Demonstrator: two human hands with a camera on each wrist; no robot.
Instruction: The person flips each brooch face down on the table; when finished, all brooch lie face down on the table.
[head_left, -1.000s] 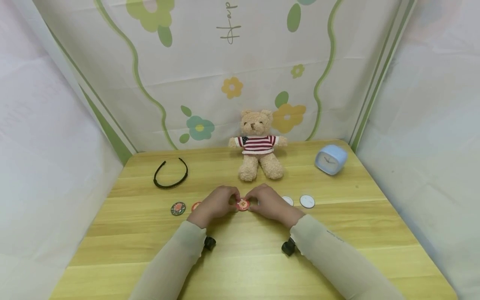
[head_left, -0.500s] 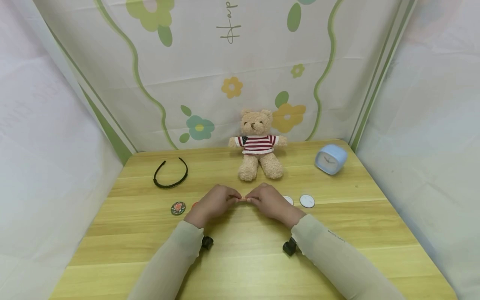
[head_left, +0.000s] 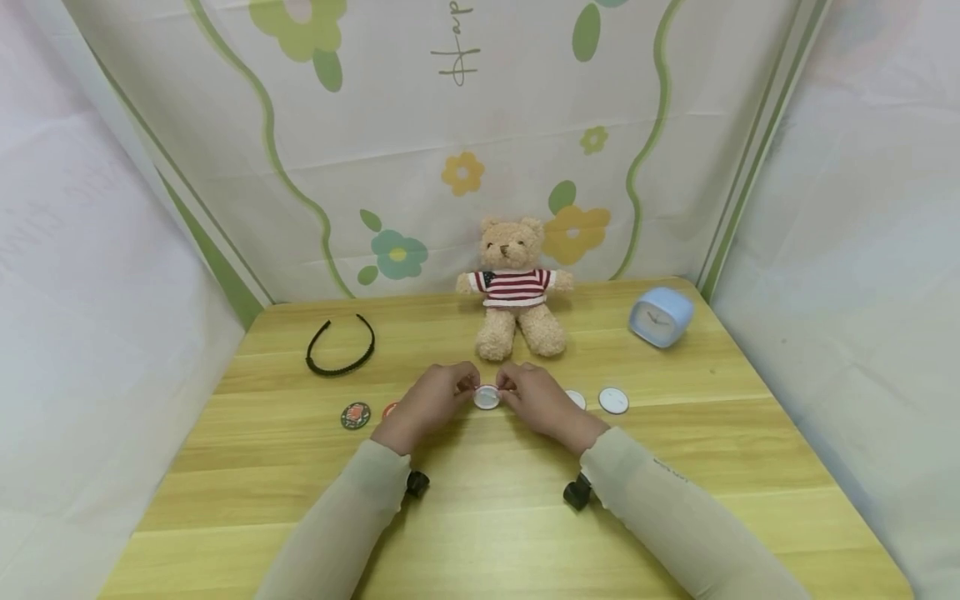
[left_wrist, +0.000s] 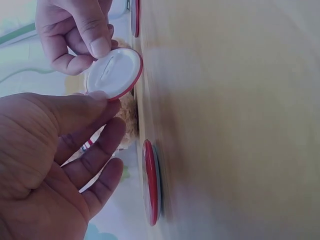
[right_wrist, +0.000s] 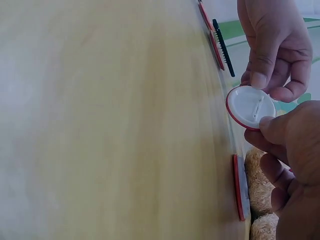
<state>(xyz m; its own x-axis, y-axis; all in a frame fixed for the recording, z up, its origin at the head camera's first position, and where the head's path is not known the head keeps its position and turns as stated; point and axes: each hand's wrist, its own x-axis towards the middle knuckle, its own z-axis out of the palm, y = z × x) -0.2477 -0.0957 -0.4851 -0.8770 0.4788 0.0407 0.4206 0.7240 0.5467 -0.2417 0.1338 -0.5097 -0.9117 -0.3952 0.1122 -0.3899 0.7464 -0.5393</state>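
A round button badge is held between both hands over the middle of the table, its white back toward the head camera. The safety pin on that back shows in the right wrist view, along with the badge's red rim. My left hand pinches one edge between thumb and forefinger; the other fingers spread loosely below. From the opposite side my right hand pinches the other edge with thumb and fingertips. Left of the hands lie a dark green badge and a red badge, partly hidden by the left hand.
Two white-backed badges, one partly covered by the right hand and another, lie to the right. Behind the hands sits a teddy bear. A black headband is back left, a blue clock back right.
The badge in both hands has been flipped: its red printed face showed first, then its edge, now its white back. The hands have stayed in nearly the same place.
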